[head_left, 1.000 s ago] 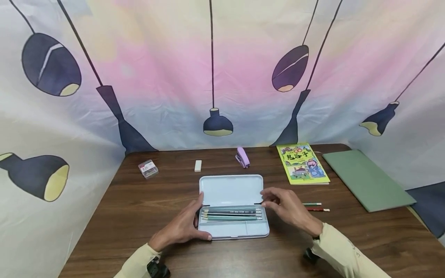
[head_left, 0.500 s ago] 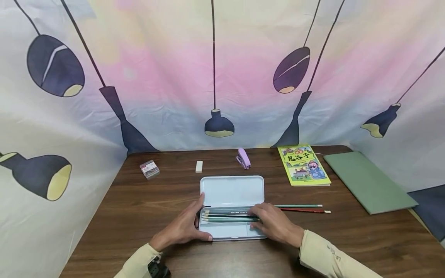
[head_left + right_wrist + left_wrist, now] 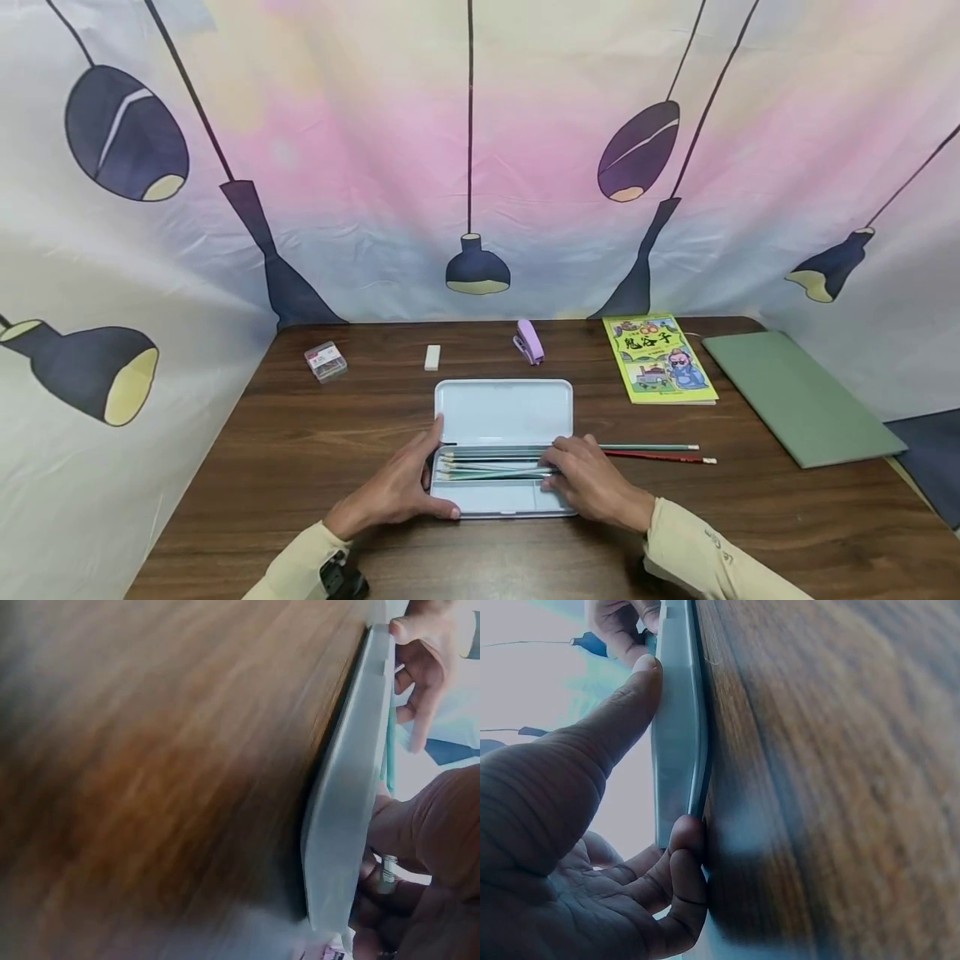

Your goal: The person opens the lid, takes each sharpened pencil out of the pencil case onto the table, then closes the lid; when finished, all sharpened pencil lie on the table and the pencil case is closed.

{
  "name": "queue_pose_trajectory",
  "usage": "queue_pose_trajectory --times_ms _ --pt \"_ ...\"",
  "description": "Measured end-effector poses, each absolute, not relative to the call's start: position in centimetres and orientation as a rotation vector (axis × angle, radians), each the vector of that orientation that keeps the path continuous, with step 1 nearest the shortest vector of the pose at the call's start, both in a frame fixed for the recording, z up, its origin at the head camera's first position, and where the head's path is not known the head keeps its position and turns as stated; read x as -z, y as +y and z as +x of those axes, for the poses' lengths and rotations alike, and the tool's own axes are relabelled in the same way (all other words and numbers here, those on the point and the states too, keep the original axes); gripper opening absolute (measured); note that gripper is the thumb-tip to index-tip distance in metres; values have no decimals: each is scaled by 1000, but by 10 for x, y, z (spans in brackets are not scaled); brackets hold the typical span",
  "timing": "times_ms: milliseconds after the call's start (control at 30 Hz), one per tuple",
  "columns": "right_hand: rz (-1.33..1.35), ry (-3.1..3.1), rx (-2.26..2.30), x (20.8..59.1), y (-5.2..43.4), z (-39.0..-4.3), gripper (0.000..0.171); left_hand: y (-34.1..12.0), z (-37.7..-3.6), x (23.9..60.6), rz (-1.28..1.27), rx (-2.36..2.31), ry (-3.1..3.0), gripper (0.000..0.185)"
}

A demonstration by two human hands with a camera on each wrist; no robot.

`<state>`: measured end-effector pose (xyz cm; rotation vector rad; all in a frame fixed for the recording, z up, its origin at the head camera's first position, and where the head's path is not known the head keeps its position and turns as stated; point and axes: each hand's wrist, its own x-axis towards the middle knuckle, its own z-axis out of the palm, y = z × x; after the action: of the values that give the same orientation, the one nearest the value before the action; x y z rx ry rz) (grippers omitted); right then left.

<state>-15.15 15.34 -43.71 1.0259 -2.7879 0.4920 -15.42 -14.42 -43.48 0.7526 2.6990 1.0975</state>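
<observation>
Two hands unmoved, right hand (image 3: 592,487) still on pencils (image 3: 495,468), case (image 3: 502,412) open

One open pale-blue metal pencil case (image 3: 502,410) holding about four pencils (image 3: 491,467); two more pencils (image 3: 660,452) on the wooden table beside it; one white eraser (image 3: 432,357), one lilac stapler (image 3: 528,341), one clear clip box (image 3: 326,362), one yellow-green picture book (image 3: 658,357), one green folder (image 3: 802,397).
</observation>
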Motion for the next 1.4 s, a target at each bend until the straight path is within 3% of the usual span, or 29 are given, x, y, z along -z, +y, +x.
queue_pose_trajectory --times_ms 333,767,1000,1400 --pt "964 -2718 -556 440 156 -150 16 -145 -153 435 747 -1087 2716 124" --pt "622 -2740 -1275 420 170 -159 23 -143 -155 434 757 -1084 2716 124" --pt "390 -2738 -1376 407 185 -161 23 -143 -155 435 754 -1079 2711 125" --pt "294 -2736 -1409 402 204 -162 19 -142 -156 435 736 -1069 2715 125"
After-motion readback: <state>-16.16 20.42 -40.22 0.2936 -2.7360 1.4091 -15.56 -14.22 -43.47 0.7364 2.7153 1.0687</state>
